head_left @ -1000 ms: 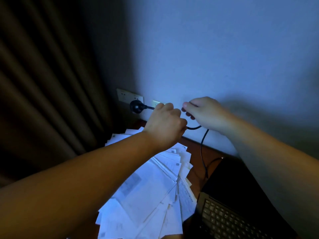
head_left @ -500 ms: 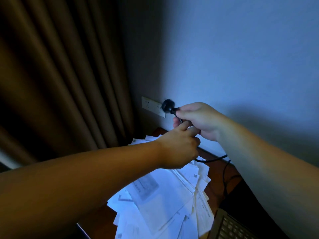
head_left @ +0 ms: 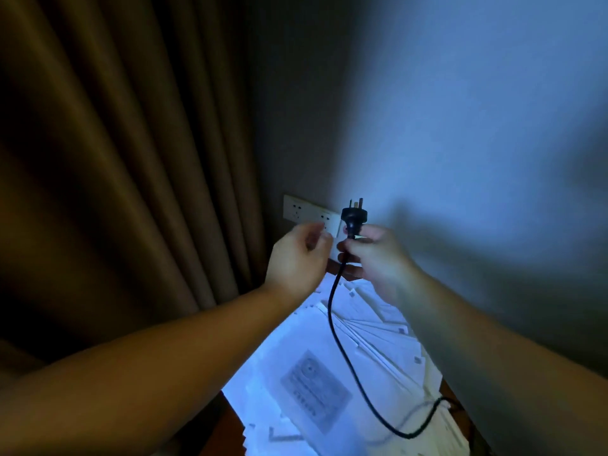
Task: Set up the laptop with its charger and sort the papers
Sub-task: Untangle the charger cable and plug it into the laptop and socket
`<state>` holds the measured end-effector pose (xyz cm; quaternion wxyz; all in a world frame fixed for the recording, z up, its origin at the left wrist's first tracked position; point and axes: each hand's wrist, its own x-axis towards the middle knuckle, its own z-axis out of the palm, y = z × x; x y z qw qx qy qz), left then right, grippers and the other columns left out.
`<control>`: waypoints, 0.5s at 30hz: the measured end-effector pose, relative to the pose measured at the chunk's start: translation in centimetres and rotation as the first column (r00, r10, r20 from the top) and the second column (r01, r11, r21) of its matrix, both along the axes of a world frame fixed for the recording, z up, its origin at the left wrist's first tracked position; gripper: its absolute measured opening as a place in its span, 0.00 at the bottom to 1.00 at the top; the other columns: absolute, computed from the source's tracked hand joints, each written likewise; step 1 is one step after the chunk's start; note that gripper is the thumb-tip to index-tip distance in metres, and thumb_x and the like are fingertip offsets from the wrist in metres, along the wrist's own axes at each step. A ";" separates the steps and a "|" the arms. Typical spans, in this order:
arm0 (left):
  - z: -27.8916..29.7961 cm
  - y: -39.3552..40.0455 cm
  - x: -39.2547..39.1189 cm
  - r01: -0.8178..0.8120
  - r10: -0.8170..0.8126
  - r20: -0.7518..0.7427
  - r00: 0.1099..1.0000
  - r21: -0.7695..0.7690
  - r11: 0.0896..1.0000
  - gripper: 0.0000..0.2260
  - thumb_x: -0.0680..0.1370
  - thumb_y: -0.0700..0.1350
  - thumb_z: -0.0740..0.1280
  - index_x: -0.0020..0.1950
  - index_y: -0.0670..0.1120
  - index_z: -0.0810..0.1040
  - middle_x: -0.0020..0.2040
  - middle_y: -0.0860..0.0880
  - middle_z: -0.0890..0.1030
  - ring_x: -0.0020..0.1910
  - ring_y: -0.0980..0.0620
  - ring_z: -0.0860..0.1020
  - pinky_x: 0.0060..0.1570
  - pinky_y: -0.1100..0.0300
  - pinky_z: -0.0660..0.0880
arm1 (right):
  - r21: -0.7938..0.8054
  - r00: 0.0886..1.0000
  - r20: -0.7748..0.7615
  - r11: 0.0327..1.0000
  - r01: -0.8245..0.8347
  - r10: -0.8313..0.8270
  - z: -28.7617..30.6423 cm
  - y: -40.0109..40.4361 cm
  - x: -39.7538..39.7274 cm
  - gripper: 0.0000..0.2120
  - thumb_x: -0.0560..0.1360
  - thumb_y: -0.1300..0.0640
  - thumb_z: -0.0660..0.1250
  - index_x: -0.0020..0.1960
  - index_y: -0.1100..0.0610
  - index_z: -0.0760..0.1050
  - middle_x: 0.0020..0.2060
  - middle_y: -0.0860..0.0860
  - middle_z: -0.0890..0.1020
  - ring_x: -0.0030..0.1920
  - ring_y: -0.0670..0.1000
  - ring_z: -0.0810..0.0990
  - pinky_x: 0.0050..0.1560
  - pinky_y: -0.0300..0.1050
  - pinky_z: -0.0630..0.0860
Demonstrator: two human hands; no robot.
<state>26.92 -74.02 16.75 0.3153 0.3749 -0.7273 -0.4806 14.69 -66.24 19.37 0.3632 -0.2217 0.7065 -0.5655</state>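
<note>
The right hand point(head_left: 378, 255) holds the black plug point(head_left: 353, 218) by its neck, prongs up, just in front of the wall socket point(head_left: 309, 213). The left hand point(head_left: 297, 258) is beside it, fingers loosely bent, its grip holding nothing. The cord point(head_left: 342, 350) hangs down over the papers point(head_left: 316, 373) on the counter point(head_left: 455, 394).

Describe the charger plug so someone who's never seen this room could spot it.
Find the white socket plate on the wall beside the curtain. Just right of it, the right hand holds a black plug. Its prongs point up, unplugged, and its cable trails down over the papers.
</note>
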 end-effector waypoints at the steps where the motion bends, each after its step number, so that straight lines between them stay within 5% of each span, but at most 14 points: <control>1: -0.3 -1.0 -0.3 0.023 -0.023 -0.006 1.000 0.100 0.995 0.13 0.83 0.49 0.65 0.64 0.47 0.82 0.53 0.52 0.84 0.44 0.65 0.81 0.40 0.72 0.76 | 0.012 1.000 -0.027 1.000 -0.014 0.014 -0.5 -0.6 0.4 0.10 0.79 0.68 0.67 0.49 0.54 0.81 0.31 0.49 0.85 0.31 0.50 0.84 0.30 0.41 0.78; 6: -1.8 -3.5 -1.6 0.100 -0.096 -0.029 0.995 0.334 0.937 0.09 0.83 0.50 0.66 0.53 0.48 0.84 0.45 0.48 0.86 0.46 0.48 0.84 0.46 0.54 0.81 | 0.144 0.982 -0.185 0.989 -0.017 0.044 -3.2 -3.2 1.7 0.09 0.77 0.62 0.69 0.52 0.50 0.83 0.32 0.50 0.86 0.30 0.49 0.81 0.28 0.40 0.74; 9: -3.2 -4.6 -2.0 0.063 -0.073 0.006 0.997 0.458 0.887 0.06 0.82 0.49 0.68 0.52 0.48 0.83 0.43 0.48 0.84 0.42 0.47 0.83 0.40 0.57 0.79 | 0.188 0.976 -0.215 0.982 0.019 0.022 -4.5 -4.8 2.0 0.11 0.77 0.66 0.65 0.50 0.55 0.84 0.29 0.51 0.83 0.28 0.50 0.79 0.29 0.41 0.74; 11: -4.1 -5.3 -2.5 0.034 -0.048 0.009 0.999 0.579 0.814 0.06 0.82 0.48 0.68 0.54 0.48 0.83 0.43 0.46 0.85 0.38 0.48 0.84 0.44 0.50 0.83 | 0.226 0.971 -0.236 0.974 0.020 0.035 -5.4 -5.6 2.0 0.10 0.77 0.67 0.64 0.49 0.59 0.84 0.32 0.54 0.84 0.33 0.54 0.84 0.31 0.45 0.80; 15: -6.6 -7.2 -4.1 -0.020 -0.020 0.054 0.998 0.650 0.760 0.06 0.83 0.46 0.67 0.49 0.49 0.81 0.42 0.45 0.84 0.34 0.50 0.82 0.47 0.47 0.84 | 0.330 0.940 -0.314 0.944 -0.023 0.132 -7.1 -7.1 1.4 0.07 0.77 0.63 0.65 0.45 0.62 0.82 0.39 0.61 0.85 0.41 0.60 0.85 0.46 0.57 0.82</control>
